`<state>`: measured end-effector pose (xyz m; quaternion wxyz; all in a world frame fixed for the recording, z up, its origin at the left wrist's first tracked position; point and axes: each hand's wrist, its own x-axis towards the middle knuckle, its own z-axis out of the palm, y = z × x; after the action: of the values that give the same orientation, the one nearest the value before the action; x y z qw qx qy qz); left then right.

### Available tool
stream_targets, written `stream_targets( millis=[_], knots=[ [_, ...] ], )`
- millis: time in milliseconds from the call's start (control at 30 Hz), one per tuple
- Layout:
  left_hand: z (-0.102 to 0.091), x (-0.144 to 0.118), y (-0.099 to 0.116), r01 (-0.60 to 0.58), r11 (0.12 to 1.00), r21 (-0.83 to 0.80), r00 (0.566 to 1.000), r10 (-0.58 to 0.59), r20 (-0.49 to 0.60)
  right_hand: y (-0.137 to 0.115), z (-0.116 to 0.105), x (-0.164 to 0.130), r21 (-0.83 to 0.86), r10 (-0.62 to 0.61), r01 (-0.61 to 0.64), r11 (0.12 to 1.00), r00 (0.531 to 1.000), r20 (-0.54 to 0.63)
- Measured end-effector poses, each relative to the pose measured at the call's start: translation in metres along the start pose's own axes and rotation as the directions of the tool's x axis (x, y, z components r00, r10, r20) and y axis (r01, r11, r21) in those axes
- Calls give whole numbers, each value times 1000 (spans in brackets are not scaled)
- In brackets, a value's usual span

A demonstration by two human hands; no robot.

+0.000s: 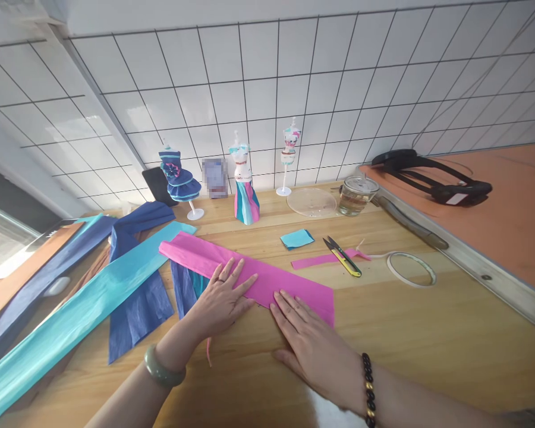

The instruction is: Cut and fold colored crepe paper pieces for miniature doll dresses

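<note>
On the wooden bench [428,339], just in front of the person, lies a long pink paper strip [214,261]. It runs slanting from the upper left to the lower right, and its left end rests over a turquoise strip [71,321] and a dark blue piece [138,309]. Both hands are flat and open on it — the left hand [220,300] presses the middle of the strip with spread fingers, and the right hand [310,342] lies at the near edge of its right end. Neither hand grips anything.

The pink strip looks like crepe paper: very light, soft, and easy to wrinkle or tear, I think. It would be better held at an edge or corner with gentle fingers, or kept flat under the palms, not pulled hard.

Right of the pink strip are small scissors [343,257], a narrow pink scrap [316,260], a turquoise square [296,238] and a ring of tape [411,268]. Behind the pink strip stand three small dress forms [246,190] against a white tiled wall [294,77], with a glass jar [355,195] and a clear lid [312,202] — the bench surface is smooth wood.
</note>
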<state>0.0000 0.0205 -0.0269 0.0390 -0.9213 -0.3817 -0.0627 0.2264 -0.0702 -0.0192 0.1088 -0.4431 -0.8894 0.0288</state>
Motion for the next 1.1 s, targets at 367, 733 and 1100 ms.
stream_targets(
  millis=[367,733,1100],
  knots=[
    [-2,2,1,11,1000,13,999,-12,42,6,-10,-28,-204,39,-40,978,999,-8],
    [-2,0,-12,113,993,13,990,-114,77,9,3,-41,-333,37,-78,940,991,-128],
    [-2,-13,-32,239,971,1,965,-238,113,11,8,-45,-338,-4,-68,939,978,-207]
  ],
)
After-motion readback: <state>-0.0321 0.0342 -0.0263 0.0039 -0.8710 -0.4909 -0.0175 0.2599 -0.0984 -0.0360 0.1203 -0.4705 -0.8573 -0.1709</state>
